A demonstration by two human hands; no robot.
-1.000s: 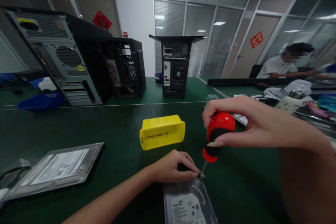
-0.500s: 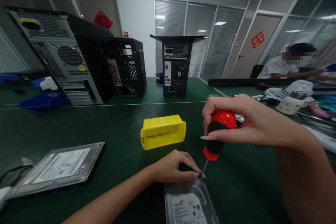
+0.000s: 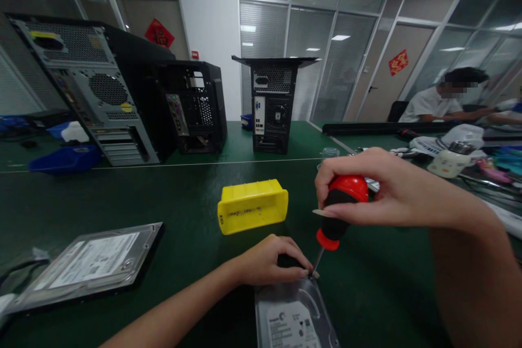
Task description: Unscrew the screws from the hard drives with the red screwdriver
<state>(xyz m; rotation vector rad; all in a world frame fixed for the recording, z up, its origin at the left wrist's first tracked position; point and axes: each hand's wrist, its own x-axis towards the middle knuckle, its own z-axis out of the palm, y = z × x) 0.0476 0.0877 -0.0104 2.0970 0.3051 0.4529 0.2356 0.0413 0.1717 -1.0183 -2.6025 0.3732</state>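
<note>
My right hand (image 3: 362, 190) is wrapped round the red and black handle of a screwdriver (image 3: 331, 228). The tool leans to the right, and its metal tip meets the far right corner of a silver hard drive (image 3: 291, 304). That drive lies label up on the green table at the lower middle, its near end cut off by the frame. At its far edge my left hand (image 3: 273, 261) is closed, thumb and fingertips gripping beside the screwdriver tip. Whatever sits under the tip is too small to make out.
A yellow bin (image 3: 253, 209) lies beyond my left hand. A second hard drive (image 3: 93, 261) rests at left near cables. Computer cases (image 3: 272, 109) stand at the back beside a blue tray (image 3: 65, 159). At far right are a jar (image 3: 451, 160), clutter and a seated person (image 3: 440, 100).
Both hands, the screwdriver and the hard drive hold nearly the same position. The whole view has shifted very slightly.
</note>
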